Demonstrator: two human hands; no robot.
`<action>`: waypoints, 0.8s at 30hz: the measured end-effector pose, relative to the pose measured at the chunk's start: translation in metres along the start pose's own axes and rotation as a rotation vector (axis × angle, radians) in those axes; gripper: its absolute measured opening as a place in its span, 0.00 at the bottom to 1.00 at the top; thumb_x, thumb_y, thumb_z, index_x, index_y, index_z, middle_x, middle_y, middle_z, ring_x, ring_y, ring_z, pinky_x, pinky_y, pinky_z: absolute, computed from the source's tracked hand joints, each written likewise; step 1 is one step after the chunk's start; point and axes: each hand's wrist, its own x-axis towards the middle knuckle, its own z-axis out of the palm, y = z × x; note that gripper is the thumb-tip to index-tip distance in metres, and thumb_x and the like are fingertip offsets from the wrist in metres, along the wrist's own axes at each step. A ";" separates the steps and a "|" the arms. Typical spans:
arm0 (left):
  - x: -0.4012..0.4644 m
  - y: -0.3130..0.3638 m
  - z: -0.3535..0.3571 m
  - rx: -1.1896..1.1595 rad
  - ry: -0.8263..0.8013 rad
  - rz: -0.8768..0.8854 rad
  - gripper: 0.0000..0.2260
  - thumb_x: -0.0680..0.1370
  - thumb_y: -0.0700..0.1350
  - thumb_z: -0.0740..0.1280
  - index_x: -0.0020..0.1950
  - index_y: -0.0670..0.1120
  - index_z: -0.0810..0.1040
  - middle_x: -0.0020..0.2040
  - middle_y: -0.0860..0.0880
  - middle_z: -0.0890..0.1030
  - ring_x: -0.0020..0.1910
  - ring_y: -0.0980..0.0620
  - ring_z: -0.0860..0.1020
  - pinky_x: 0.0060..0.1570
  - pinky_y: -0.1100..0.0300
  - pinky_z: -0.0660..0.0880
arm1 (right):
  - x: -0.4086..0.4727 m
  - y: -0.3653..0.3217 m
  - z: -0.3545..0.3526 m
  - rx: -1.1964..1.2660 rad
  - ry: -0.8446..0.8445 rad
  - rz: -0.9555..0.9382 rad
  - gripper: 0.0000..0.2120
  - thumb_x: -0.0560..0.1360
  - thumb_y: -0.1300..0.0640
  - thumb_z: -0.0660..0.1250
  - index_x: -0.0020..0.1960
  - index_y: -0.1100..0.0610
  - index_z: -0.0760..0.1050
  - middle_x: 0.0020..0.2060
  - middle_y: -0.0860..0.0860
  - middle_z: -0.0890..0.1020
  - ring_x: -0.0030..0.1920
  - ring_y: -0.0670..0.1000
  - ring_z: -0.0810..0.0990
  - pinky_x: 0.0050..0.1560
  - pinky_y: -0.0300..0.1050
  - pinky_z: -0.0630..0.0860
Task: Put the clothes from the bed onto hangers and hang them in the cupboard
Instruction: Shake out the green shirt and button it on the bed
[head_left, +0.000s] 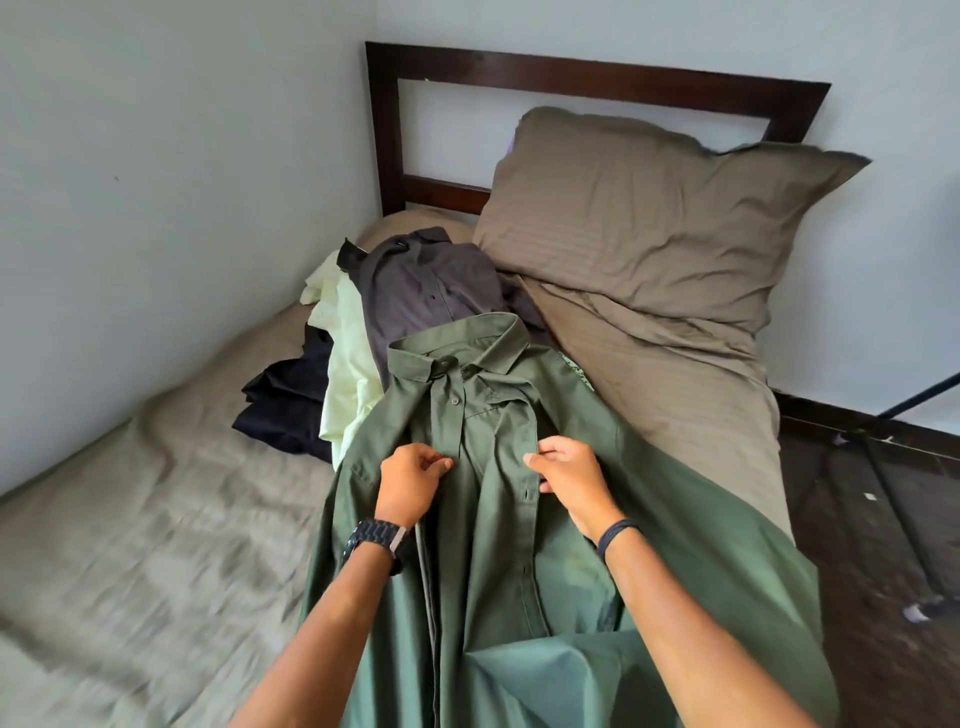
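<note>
1. Bed (156, 519) – covered in a taupe sheet, set in the room corner with a dark wooden headboard (384, 130) at the far end.
2. Pillow (649, 218) – taupe, striped, propped against the headboard on the right side.
3. Green shirt (498, 545) – spread front-up over the bed, collar toward the headboard, placket partly open below the top button.
4. Heap of clothes beyond it: grey shirt (426, 291), pale yellow-green garment (345, 364), black garment (285, 400); how many pieces lie beneath is hard to tell.
5. Left hand (410, 483) – watch on wrist, grip pinching the green shirt's left front edge.
6. Right hand (571, 478) – cord band on wrist, grip curled on the placket's right edge.
</note>
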 end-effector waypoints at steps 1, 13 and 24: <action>0.000 0.002 -0.001 -0.011 -0.002 -0.020 0.07 0.74 0.43 0.71 0.46 0.39 0.82 0.45 0.42 0.83 0.49 0.47 0.79 0.45 0.63 0.67 | 0.000 -0.001 -0.001 0.028 0.018 0.009 0.07 0.74 0.63 0.69 0.39 0.55 0.76 0.36 0.53 0.81 0.37 0.49 0.77 0.33 0.39 0.71; -0.025 0.027 0.008 -0.540 0.059 -0.093 0.05 0.76 0.39 0.68 0.43 0.39 0.79 0.35 0.45 0.80 0.31 0.56 0.79 0.34 0.65 0.78 | -0.015 -0.009 -0.030 -0.546 0.024 -0.325 0.12 0.71 0.70 0.61 0.45 0.54 0.77 0.35 0.48 0.71 0.31 0.44 0.71 0.37 0.38 0.70; -0.031 0.024 0.025 -0.705 -0.015 -0.199 0.04 0.77 0.39 0.68 0.43 0.39 0.79 0.37 0.44 0.80 0.32 0.54 0.78 0.33 0.66 0.76 | -0.016 -0.020 -0.008 -0.528 0.147 -0.360 0.06 0.73 0.62 0.66 0.39 0.55 0.75 0.31 0.47 0.72 0.30 0.50 0.69 0.36 0.45 0.70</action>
